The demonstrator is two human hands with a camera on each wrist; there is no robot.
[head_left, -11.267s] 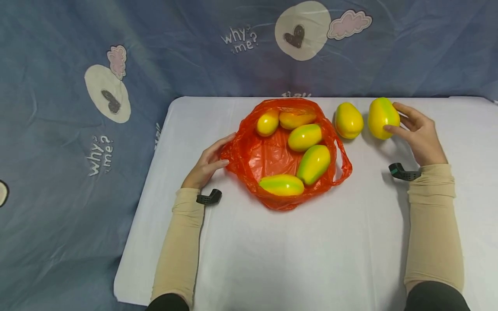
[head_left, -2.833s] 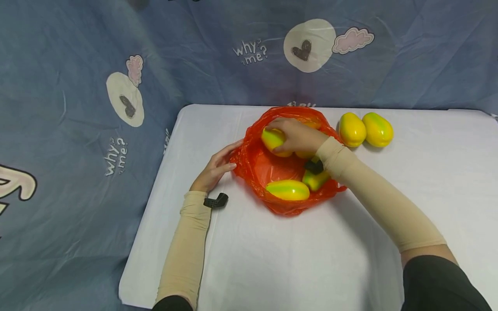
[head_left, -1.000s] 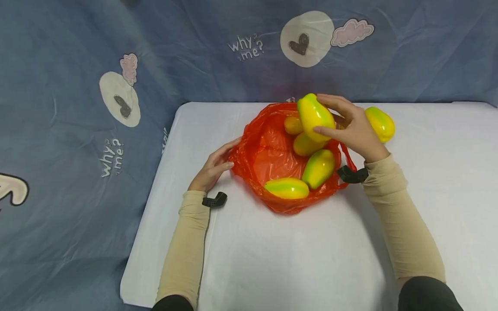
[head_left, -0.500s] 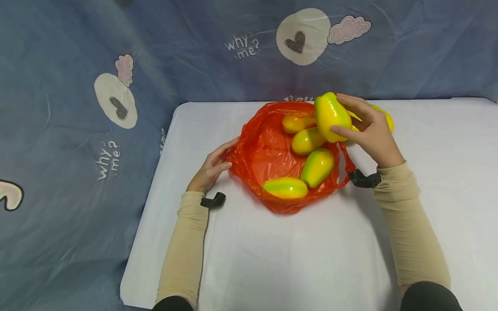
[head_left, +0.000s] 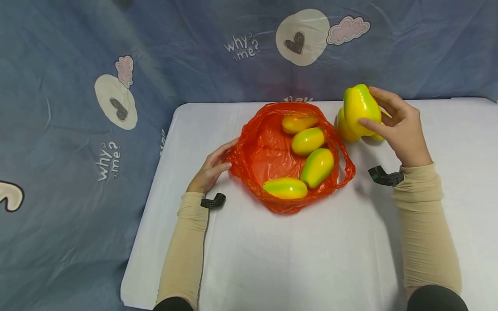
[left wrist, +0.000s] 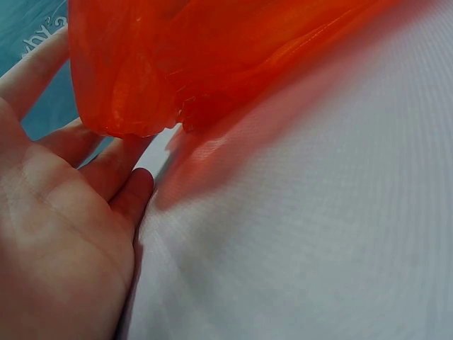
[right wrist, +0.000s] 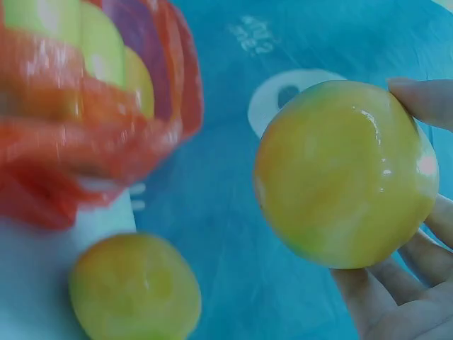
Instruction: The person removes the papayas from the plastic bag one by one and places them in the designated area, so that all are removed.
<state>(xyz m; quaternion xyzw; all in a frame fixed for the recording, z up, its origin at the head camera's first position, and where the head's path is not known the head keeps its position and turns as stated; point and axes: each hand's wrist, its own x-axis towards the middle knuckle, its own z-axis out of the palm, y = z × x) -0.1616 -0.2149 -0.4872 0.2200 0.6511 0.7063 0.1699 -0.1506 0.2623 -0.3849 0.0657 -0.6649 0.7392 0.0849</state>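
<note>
My right hand point(head_left: 402, 127) grips a yellow-green papaya point(head_left: 361, 106) between thumb and fingers. It is held above the back of the table, right of the red plastic bag point(head_left: 268, 160). In the right wrist view the held papaya point(right wrist: 343, 173) shows its rounded end. Behind it on the table are another papaya point(head_left: 344, 127) and one more, mostly hidden. Several papayas lie in the open bag, among them one at the front point(head_left: 285, 188). My left hand point(head_left: 208, 170) rests with its fingers extended against the bag's left side; in the left wrist view the fingers point(left wrist: 113, 166) reach behind the plastic.
A white cloth point(head_left: 288, 259) covers the table. The bag's handle loop point(head_left: 348, 168) sticks out on its right. A blue printed curtain point(head_left: 214, 69) hangs behind and to the left of the table. Each wrist carries a small black camera.
The right hand, earlier beside a papaya on the table, reached into the bag, gripped a papaya at its upper left, lifted it out and carried it right. The left hand stayed at the bag.
</note>
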